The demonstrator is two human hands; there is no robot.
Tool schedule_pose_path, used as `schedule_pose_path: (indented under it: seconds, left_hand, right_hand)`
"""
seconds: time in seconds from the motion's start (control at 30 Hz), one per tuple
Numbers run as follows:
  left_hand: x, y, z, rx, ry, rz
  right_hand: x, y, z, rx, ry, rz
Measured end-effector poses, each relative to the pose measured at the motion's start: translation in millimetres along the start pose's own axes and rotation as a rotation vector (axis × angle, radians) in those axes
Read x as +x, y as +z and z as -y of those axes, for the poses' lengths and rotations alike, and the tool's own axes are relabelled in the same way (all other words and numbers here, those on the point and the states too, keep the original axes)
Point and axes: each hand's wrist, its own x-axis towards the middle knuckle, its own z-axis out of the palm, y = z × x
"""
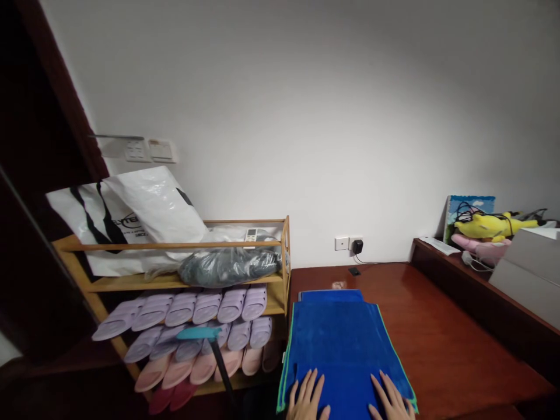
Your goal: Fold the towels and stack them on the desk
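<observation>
A blue cloth [341, 332] with green edging lies spread on the reddish-brown wooden table [437, 321], over another blue piece whose far edge shows beyond it. My left hand [307, 398] rests on the cloth's near left part, palm down with fingers apart. On the near right part lies my right hand [391, 399], also flat with its fingers spread. Neither hand holds anything. The bottom of the frame cuts off both hands and the cloth's near end.
At the left, a wooden rack [245, 245] holds slippers [207, 306] and a white bag [149, 210]. A black plug [357, 247] sits in the wall outlet. On the right ledge are a yellow plush toy [485, 227] and white boxes [529, 262].
</observation>
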Motion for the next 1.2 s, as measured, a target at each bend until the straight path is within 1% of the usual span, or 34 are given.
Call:
schedule_pose_path:
  seconds: [0.03, 0.1, 0.13, 0.2, 0.27, 0.33, 0.4, 0.47, 0.63, 0.8, 0.87, 1.0, 1.2]
  left_hand:
    - [2.8, -7.7, 3.8, -0.020, -0.016, -0.026]
    - [11.7, -26.7, 12.6, -0.070, -0.092, -0.057]
    - [17.1, -36.9, 16.9, -0.109, -0.140, -0.044]
    - [27.6, -55.1, 24.5, -0.204, -0.215, 0.033]
    - [36.0, -67.4, 30.4, -0.285, -0.252, 0.111]
    - [41.9, -72.9, 35.6, -0.335, -0.263, 0.150]
    - [45.8, -73.8, 41.1, -0.383, -0.267, 0.175]
    - [48.6, -73.2, 47.4, -0.446, -0.279, 0.200]
    - [52.3, -77.0, 62.4, -0.657, -0.338, 0.235]
    - [54.1, -88.0, 70.9, -0.913, -0.403, 0.329]
    - [57.7, -94.2, 71.6, -0.992, -0.418, 0.315]
    - [74.3, -110.6, 67.9, -1.099, -0.453, 0.201]
    - [106.3, -142.1, 58.5, -1.180, -0.453, 0.032]
  right_hand:
    - [6.4, -7.9, -6.1, 0.041, -0.016, 0.034]
    - [20.7, -22.7, -18.2, 0.118, -0.052, 0.066]
    - [27.6, -28.4, -23.3, 0.150, -0.069, 0.072]
    - [39.9, -35.1, -30.9, 0.208, -0.082, 0.091]
    - [49.8, -36.2, -35.2, 0.286, -0.043, 0.156]
    - [57.9, -34.6, -37.5, 0.387, 0.064, 0.232]
    - [64.2, -33.4, -39.1, 0.468, 0.168, 0.279]
    - [68.5, -34.6, -40.8, 0.525, 0.215, 0.296]
    - [70.7, -46.9, -44.9, 0.729, 0.196, 0.327]
    - [71.4, -69.5, -41.1, 0.888, 0.189, 0.345]
    - [75.8, -82.2, -35.8, 0.945, 0.202, 0.359]
    - [93.2, -107.7, -23.3, 1.016, 0.237, 0.377]
    - [125.9, -141.5, -10.1, 1.018, 0.249, 0.311]
